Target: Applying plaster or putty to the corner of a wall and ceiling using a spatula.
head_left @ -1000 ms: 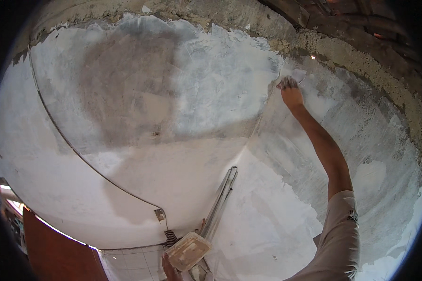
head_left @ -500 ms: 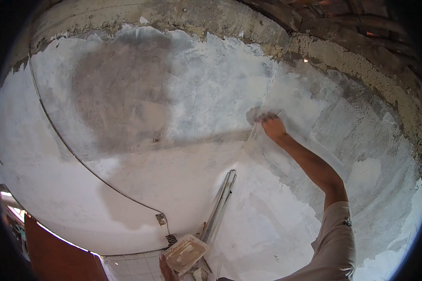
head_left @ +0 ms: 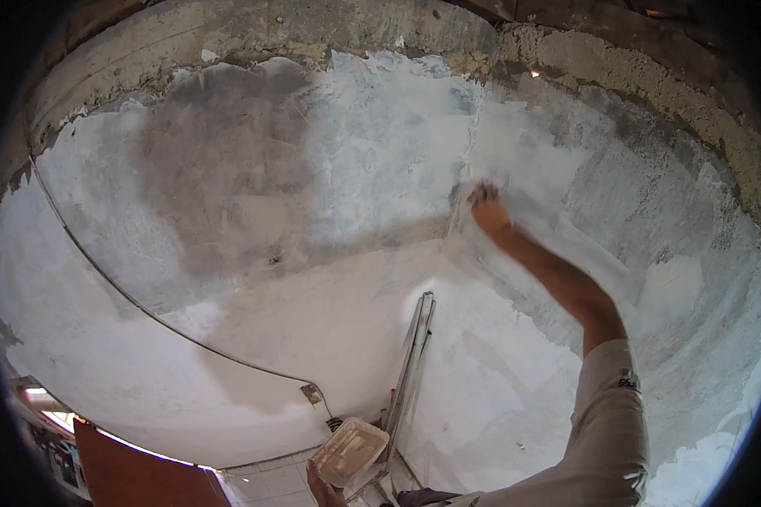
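Observation:
My right hand is raised to the wall beside the inner corner, its fingers closed and smeared by motion. Whatever it grips against the plaster is too blurred to name. Low in the picture, my left hand grips a shallow, pale plastic tub by its left side. Beige paste coats the inside of the tub, which is tilted so that its inside shows. Around the right hand, the wall carries patchy white and grey skim coat.
Long metal bars lean in the corner below my right arm. A dark cable droops across the left wall to an outlet box. A reddish-brown panel stands at lower left. Rough concrete runs along the top.
The view has turned a little, shifting the wall and cable. My right hand remains by the corner, with slight movement along the wall. The tub stays in my left hand.

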{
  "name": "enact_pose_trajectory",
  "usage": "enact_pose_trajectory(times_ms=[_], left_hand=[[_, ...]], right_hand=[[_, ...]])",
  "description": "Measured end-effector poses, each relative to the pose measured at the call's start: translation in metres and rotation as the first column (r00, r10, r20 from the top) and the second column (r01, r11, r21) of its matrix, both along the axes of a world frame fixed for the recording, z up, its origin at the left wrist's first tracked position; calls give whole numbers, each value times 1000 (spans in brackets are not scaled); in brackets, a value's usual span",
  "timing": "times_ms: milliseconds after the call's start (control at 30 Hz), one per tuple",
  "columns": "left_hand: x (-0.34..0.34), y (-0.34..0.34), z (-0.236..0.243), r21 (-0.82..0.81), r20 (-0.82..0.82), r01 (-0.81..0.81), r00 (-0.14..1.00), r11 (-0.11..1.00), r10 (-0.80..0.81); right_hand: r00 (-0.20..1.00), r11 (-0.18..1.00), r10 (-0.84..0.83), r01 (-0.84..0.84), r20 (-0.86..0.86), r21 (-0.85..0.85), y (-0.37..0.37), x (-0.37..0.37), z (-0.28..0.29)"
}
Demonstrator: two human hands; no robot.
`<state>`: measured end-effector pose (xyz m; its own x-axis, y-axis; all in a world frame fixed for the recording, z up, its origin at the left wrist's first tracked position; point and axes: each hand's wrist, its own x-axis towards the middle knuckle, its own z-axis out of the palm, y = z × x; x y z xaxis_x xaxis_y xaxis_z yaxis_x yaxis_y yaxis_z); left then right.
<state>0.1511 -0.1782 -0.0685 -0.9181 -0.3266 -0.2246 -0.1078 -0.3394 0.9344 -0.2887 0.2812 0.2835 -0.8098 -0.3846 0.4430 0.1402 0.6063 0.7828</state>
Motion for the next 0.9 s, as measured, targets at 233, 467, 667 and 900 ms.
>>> enact_pose_trajectory(times_ms=[233, 467, 667, 900], left_hand=[[3, -1, 61, 457, -36, -39, 997, 889, 63], [15, -19, 31, 496, 69, -183, 983, 849, 172], [17, -11, 41, 450, 161, -221, 973, 865, 165], [28, -7, 57, 491, 83, -192, 981, 850, 174]], right_hand=[[989, 1000, -19, 20, 145, -4, -7, 47, -153], [916, 893, 48, 139, 399, -427, -72, 52, -99], [999, 995, 46, -44, 21, -90, -18, 22, -138], [865, 946, 34, 134, 501, -296, -68, 65, -237]])
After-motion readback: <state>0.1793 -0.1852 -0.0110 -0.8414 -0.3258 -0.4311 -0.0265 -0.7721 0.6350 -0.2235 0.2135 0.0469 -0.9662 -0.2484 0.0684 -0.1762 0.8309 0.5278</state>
